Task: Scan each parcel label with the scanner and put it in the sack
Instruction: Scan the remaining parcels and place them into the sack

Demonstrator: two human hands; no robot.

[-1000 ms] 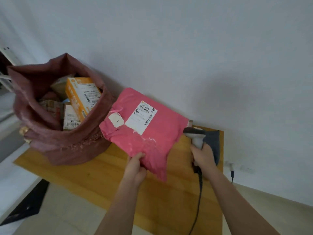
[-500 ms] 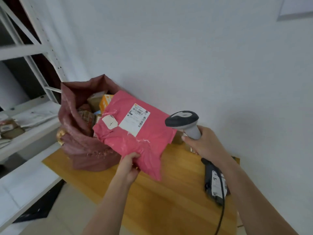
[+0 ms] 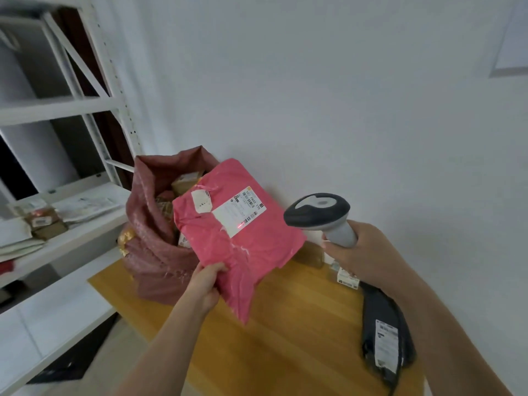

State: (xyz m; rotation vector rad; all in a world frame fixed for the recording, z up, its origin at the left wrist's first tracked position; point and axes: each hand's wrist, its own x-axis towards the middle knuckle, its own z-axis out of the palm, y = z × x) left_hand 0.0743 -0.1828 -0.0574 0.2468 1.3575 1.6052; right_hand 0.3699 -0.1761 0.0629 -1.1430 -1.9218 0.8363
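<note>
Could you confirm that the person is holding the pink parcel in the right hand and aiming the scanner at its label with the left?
Not quite: the hands are swapped. In the head view the left hand grips the pink parcel by its lower edge, and the right hand holds the scanner, aimed at the label, where a red light shows.

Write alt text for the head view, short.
A person's left hand holds up a pink parcel while the right hand aims a scanner at its label, where a red light shows. Behind stands a filled sack on a wooden table.
</note>
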